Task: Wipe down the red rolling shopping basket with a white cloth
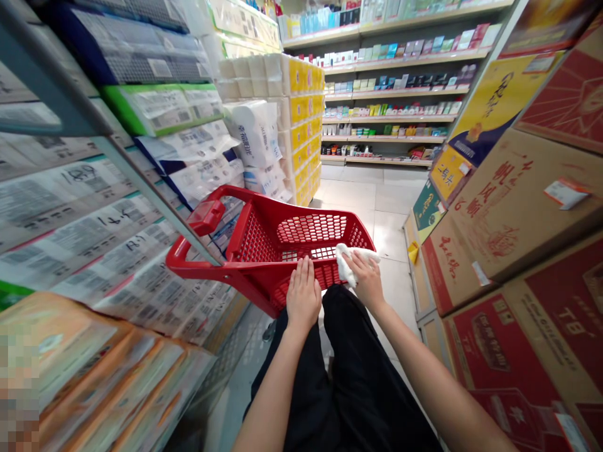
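Stacked cardboard boxes (518,207) printed in red fill the right side of the aisle. On the left, shelving (70,207) holds wrapped packs of paper goods. A tiled floor (377,207) runs between them to a far wall of shelves (391,81) lined with small boxes and bottles. At the far left end of the aisle stands a tall stack of toilet paper (292,119) in white and yellow wrap.

The red basket (264,245) sits in the middle of the aisle, just in front of the person's black trousers (358,376), tilted toward the left shelving. Its handle (207,216) reaches out to the left.

The left hand (304,295) lies flat on the near rim of the basket, fingers straight and close together, holding nothing. The right hand (367,279) is closed around a white cloth (351,258) and presses it against the near rim toward the basket's right corner. The cloth is bunched, and part of it hangs over into the basket.
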{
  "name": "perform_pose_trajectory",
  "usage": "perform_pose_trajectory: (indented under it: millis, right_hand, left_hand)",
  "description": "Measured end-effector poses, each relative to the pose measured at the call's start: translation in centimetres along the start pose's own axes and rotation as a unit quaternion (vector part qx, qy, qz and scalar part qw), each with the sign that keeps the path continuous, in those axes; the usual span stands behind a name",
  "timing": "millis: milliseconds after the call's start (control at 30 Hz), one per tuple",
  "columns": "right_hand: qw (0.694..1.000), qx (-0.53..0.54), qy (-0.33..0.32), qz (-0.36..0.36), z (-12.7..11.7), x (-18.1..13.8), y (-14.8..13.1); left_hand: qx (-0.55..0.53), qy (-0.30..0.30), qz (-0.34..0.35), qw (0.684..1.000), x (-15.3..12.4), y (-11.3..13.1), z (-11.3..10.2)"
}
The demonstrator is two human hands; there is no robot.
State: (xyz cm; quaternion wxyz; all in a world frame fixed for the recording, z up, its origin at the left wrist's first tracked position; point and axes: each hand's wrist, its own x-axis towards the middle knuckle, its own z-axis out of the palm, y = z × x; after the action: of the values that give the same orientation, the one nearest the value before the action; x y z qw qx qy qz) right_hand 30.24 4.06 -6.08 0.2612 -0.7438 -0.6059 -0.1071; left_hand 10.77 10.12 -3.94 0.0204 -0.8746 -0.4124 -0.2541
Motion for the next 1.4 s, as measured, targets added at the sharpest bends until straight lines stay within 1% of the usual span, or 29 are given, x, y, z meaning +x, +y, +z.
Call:
perform_pose_trajectory:
  millis: [100, 167, 233, 300, 367, 433, 600, 667, 733, 800, 900, 967, 1133, 1200, 1300, 1333, 1400]
  right_hand:
    - [0.999, 0.003, 0.02, 0.036, -0.1, -0.5, 3.4]
    - [0.998, 0.017, 0.029, 0.057, -0.1, -0.6, 5.1]
    - [0.996, 0.022, 0.036, 0.08, 0.0, -0.5, 5.8]
    - [0.993, 0.014, 0.049, 0.108, 0.2, -0.3, 5.4]
    - [0.989, 0.003, 0.06, 0.132, 0.6, -0.1, 3.7]
    - [0.99, -0.005, 0.056, 0.132, 1.0, 0.3, 0.9]
    - [0.999, 0.017, 0.007, 0.038, 1.8, 1.1, -7.2]
    - [0.999, 0.029, 0.005, 0.017, 1.8, 1.4, -9.0]
    - [1.0, 0.028, 0.007, -0.002, 1.7, 1.4, -9.2]
    - [0.999, 0.019, 0.007, -0.031, 1.5, 1.2, -8.1]
    - [0.999, 0.0, 0.012, -0.052, 1.1, 0.5, -5.2]
    - [0.999, -0.013, 0.019, -0.036, 1.0, -0.1, -3.0]
    - [0.998, -0.031, 0.045, 0.04, 0.5, -1.2, 2.8]
    - [0.996, -0.026, 0.054, 0.067, 0.4, -1.3, 4.8]
    - [0.992, -0.018, 0.071, 0.103, 0.6, -1.2, 6.0]
    - [0.99, -0.018, 0.079, 0.116, 0.7, -1.0, 5.8]
    - [0.986, -0.02, 0.094, 0.137, 1.3, -0.7, 4.5]
  left_hand:
    - [-0.002, 0.001, 0.005, 1.0, 0.0, -0.1, 0.1]
    - [-0.002, 0.002, 0.007, 1.0, 0.0, -0.2, 0.2]
    - [-0.002, 0.004, 0.006, 1.0, 0.0, -0.2, 0.2]
    - [-0.004, 0.005, 0.003, 1.0, 0.0, -0.2, 0.2]
    - [-0.006, 0.006, -0.001, 1.0, 0.0, -0.1, 0.3]
    - [-0.005, 0.005, -0.002, 1.0, 0.0, 0.0, 0.3]
    - [0.003, -0.003, 0.008, 1.0, 0.0, -0.3, 0.2]
    - [0.002, -0.01, 0.013, 1.0, 0.0, -0.5, 0.1]
    - [0.002, -0.016, 0.017, 1.0, 0.0, -0.6, -0.1]
    - [0.003, -0.018, 0.016, 1.0, 0.0, -0.5, -0.2]
    - [0.003, -0.015, 0.007, 1.0, 0.0, -0.3, -0.2]
    - [0.001, -0.011, 0.004, 1.0, 0.0, -0.2, -0.2]
    - [-0.003, -0.011, 0.001, 1.0, 0.0, -0.2, -0.1]
    - [-0.002, -0.015, 0.001, 1.0, 0.0, -0.3, -0.1]
    - [-0.002, -0.016, 0.002, 1.0, 0.0, -0.2, -0.1]
    - [-0.001, -0.015, 0.003, 1.0, 0.0, -0.2, -0.1]
    - [0.0, -0.014, 0.001, 1.0, 0.0, -0.2, -0.1]
